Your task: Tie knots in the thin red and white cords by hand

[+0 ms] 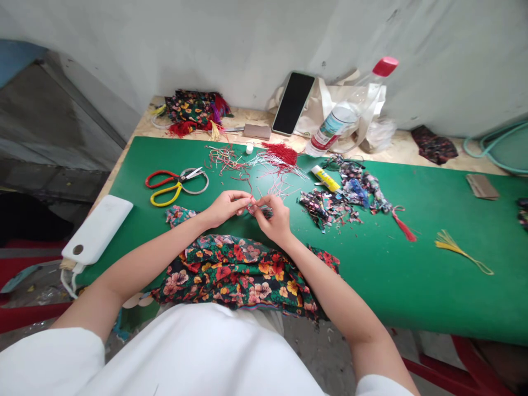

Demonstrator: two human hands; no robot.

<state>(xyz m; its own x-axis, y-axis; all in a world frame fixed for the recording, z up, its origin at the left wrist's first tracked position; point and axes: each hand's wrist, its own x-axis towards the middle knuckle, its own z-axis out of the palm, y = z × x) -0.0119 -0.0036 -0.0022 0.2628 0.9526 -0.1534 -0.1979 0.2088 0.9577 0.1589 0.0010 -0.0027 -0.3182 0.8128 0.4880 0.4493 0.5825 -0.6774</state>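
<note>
- Small cord piece (256,208) pinched between both hands, just above the green tabletop (412,275), centre of view, close to the body.
- Long axis roughly left–right, spanning the gap between the fingertips; too small to tell knot or wrap.
- Left hand (226,207) closed on the left end, thumb and forefinger pinching.
- Right hand (275,220) closed on the right end, fingers curled over it; equally near, neither hand leading.
- Floral cloth (239,275) directly below the wrists, draped over the near tabletop edge.
- Loose red and white cords (276,159) just beyond the hands, toward the wall.
- Scissors (175,181) to the far left of the hands, apart; handles pointing left, blades right.
- White power bank (98,228) at the left tabletop edge.
- Fabric scraps (334,203) and glue stick (325,179) to the right, near.
- Red tassel (403,224) and yellow tassel (457,247) farther right, well apart.
- Phone (292,103) and bottle (350,113) leaning at the wall.
</note>
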